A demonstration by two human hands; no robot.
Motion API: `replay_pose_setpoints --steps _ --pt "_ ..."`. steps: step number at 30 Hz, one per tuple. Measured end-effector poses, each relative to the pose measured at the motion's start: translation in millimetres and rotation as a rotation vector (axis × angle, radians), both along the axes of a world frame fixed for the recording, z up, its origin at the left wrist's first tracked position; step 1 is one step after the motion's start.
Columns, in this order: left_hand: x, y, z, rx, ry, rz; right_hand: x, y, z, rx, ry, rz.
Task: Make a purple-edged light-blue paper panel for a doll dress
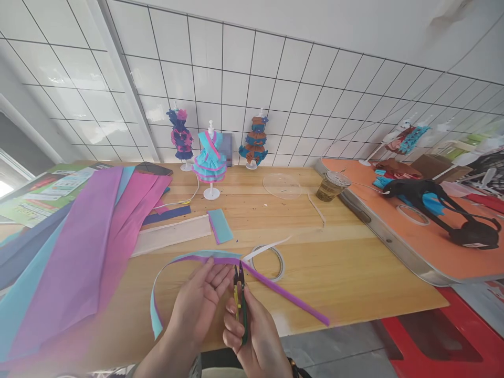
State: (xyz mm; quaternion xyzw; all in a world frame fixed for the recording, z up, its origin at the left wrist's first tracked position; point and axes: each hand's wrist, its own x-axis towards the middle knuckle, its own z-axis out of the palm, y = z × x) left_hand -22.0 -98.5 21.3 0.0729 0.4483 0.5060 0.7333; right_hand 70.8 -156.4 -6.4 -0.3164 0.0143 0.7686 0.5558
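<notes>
My right hand is closed around small thread snips with dark blades and a yellow and green handle. The blade tips meet a long purple and light blue strip near its middle. Palm up, my left hand has its fingers under the strip, with the thumb at its edge; the strip seems to lie between thumb and fingers. To the left the strip curls down in a loop, and its purple end runs down to the right. Behind the blades lies a tape roll with a white tail.
Coloured fabric sheets cover the left side. Three small dressed mannequins stand along the tiled wall. A blue patch and a white strip lie mid-table. A cup stands beside the orange table, which holds a black bag.
</notes>
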Motion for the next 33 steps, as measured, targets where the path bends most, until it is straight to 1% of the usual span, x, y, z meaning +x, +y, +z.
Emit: replay_pose_setpoints --steps 5,13,23,29,33 --pt "-1.7 -0.9 -3.0 -0.002 -0.012 -0.014 -3.6 3.0 -1.9 0.015 -0.013 -0.027" --pt "-3.1 -1.2 -7.8 -0.009 -0.019 -0.011 -5.0 12.5 0.0 0.055 0.039 -0.031" --pt "-3.3 -2.0 -3.2 -0.008 -0.018 -0.017 -3.5 12.5 -0.5 0.053 0.032 -0.067" --pt "-4.0 -1.5 -3.8 0.018 -0.029 -0.026 -4.5 13.1 0.0 0.059 -0.014 -0.082" --pt "-4.2 -1.8 -3.4 0.007 -0.039 -0.022 -5.3 12.5 0.7 0.069 -0.018 -0.089"
